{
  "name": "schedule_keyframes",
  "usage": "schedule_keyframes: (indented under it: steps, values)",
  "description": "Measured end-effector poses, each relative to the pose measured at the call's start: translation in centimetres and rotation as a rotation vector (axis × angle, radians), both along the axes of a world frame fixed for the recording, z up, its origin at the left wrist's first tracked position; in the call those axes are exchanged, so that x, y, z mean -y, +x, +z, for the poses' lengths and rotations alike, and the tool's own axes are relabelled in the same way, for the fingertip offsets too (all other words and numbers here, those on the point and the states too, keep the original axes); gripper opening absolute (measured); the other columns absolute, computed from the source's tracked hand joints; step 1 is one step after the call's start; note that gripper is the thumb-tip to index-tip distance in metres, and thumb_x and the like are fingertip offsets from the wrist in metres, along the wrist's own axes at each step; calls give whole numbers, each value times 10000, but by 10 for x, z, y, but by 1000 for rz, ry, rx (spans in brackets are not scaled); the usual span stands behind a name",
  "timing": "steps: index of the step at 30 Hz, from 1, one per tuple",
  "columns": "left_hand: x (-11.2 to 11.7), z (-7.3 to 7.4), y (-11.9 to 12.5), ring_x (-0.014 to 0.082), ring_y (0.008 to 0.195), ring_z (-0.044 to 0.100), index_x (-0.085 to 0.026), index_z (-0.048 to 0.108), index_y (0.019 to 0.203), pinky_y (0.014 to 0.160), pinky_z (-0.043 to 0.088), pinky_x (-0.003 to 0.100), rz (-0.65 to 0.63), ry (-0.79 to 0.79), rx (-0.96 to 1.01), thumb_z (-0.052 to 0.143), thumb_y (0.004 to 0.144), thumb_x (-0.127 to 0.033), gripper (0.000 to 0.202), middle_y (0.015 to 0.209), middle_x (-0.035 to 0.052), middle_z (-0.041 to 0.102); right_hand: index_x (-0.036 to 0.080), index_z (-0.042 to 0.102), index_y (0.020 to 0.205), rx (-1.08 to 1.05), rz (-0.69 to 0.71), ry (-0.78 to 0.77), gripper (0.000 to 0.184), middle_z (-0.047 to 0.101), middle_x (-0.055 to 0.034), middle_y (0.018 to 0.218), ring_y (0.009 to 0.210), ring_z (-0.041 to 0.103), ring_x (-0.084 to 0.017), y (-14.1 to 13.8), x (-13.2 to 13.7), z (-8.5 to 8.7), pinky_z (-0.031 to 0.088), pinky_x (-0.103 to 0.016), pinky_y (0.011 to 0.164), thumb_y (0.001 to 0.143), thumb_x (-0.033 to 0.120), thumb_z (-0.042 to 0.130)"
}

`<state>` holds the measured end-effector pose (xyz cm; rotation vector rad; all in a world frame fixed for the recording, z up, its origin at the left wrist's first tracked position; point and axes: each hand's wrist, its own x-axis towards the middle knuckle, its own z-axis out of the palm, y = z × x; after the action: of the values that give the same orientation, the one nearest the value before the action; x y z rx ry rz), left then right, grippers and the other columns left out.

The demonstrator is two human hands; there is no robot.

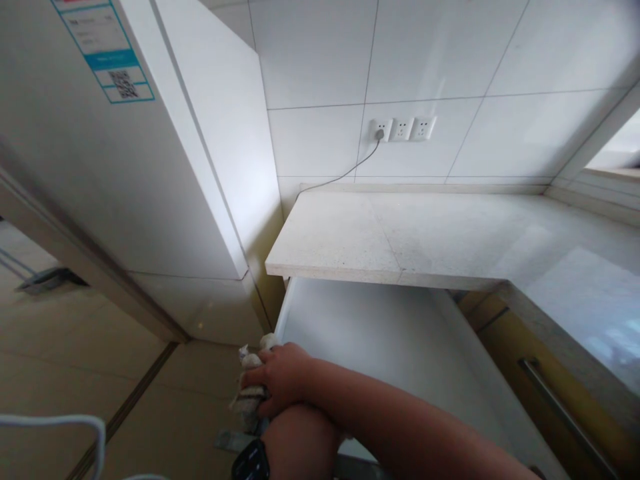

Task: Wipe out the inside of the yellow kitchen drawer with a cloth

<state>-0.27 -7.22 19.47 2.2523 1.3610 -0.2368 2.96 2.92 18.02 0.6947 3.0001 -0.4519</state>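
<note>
A white drawer (370, 333) is pulled out from under the pale countertop. My right hand (287, 377) reaches across from the right, its fingers wrapped round a crumpled greyish rag (249, 403) at the drawer's left side edge. My left hand (303, 433), with a dark watch (253, 461) at the wrist, is below it near the drawer's front. The right forearm crosses over the left hand and hides its fingers, so what they hold or touch does not show.
A stone countertop (345, 237) overhangs the drawer. Right of it is a yellowish cabinet front with a metal handle (565, 413). A tall white appliance (185, 167) stands left. A cord runs to the wall sockets (403, 129). A white cable (55, 421) curves at lower left.
</note>
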Motion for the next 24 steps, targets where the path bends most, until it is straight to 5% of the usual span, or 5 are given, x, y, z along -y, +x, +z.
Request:
schedule_keyframes:
  steps: [5,9,17,24]
  values:
    - [0,19,-11,312,883,697,-246,745,1138,775,552,385,-104,-6,45,718,667,-669,633,1002,104,737,440,532,1371,-98,-194,43,653,578,-84,1241,1010,617,-324,13,-16,-6,494,-473,808,771,691,591]
    - [2,27,-16,284,922,701,-223,729,1160,824,544,356,-152,14,151,660,709,-716,672,1019,101,737,431,524,1382,-198,-303,43,637,556,-66,1288,1035,606,-319,17,-20,-11,476,-476,868,779,619,614]
    - [2,17,-15,264,913,708,-223,718,1191,837,538,338,-185,15,146,659,751,-654,619,1037,81,738,296,560,1416,-344,77,-379,599,588,-57,1291,1150,568,-225,22,-5,-11,424,-319,1012,833,408,635]
    - [0,-9,-14,241,882,690,-241,679,1195,809,507,321,-425,239,126,597,849,-687,571,971,65,727,236,579,1414,-438,65,-628,607,586,-28,1363,1206,568,-190,50,-4,1,394,-256,1051,808,211,603]
